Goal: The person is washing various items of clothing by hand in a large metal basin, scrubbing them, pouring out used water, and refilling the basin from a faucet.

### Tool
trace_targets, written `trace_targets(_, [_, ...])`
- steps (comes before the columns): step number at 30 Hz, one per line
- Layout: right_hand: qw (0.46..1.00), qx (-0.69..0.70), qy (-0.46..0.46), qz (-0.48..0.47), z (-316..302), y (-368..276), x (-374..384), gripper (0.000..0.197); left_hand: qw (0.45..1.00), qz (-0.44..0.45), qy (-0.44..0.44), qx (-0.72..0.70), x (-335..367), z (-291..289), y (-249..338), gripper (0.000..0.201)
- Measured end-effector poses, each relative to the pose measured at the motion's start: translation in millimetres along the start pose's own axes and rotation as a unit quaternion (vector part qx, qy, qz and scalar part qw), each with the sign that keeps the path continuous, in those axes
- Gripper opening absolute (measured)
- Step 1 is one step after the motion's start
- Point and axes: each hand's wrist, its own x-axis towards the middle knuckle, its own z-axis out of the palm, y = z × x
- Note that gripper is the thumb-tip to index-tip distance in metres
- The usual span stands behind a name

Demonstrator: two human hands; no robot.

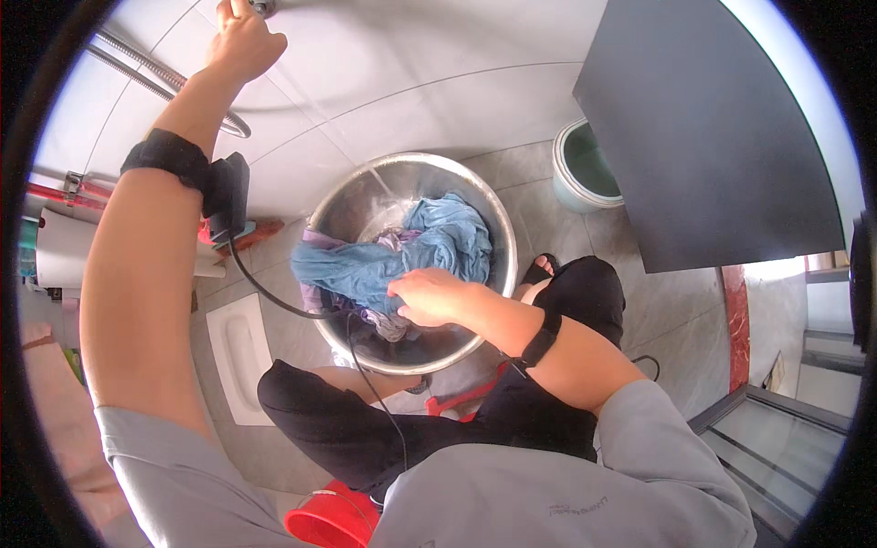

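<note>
A large round metal basin [504, 228] stands on the floor between my legs, with wet blue cloth [448, 236] heaped in it and draped over its left rim. Purple and greyish cloth [315, 297] shows beneath the blue. My right hand [429, 297] is closed on the near edge of the blue cloth. Up at the wall, my left hand [245, 41] is raised with curled fingers at a metal tap [263, 7], which the picture's top edge partly cuts off. A thin stream of water [376, 178] seems to run down into the basin.
A pale bucket [562, 173] stands at the back right beside a dark grey panel [713, 146]. Metal hoses [137, 64] hang on the left wall. A white tray-like fixture [239, 356] lies left of the basin. Behind it, nearer me, is a red bucket [333, 521].
</note>
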Motion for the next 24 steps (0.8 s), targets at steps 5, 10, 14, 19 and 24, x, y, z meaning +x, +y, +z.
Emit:
trace_targets(5, [0.999, 0.004, -0.049, 0.019, -11.9, -10.7, -1.9, 0.037, 0.999, 0.017, 0.022, 0.019, 2.1, 6.1, -12.6, 0.081])
trace_targets(10, [0.998, -0.002, -0.051, 0.022, -11.4, -8.4, -3.1, 0.037, 1.0, 0.015, 0.022, 0.011, 0.8, 10.3, -8.9, 0.08])
trace_targets(14, [0.998, -0.004, -0.057, 0.025, -12.2, -10.0, -2.3, 0.037, 1.0, 0.005, 0.014, -0.008, 0.0, 9.7, -8.8, 0.08])
trace_targets(19, [0.998, -0.009, -0.063, 0.027, -13.1, -12.0, -2.2, 0.037, 0.999, 0.026, 0.043, 0.01, 2.1, 12.6, -14.1, 0.08])
trace_targets(24, [0.998, -0.008, -0.057, 0.026, -11.2, -9.6, -1.9, 0.037, 0.999, 0.022, 0.038, 0.018, 2.6, 14.0, -12.3, 0.08])
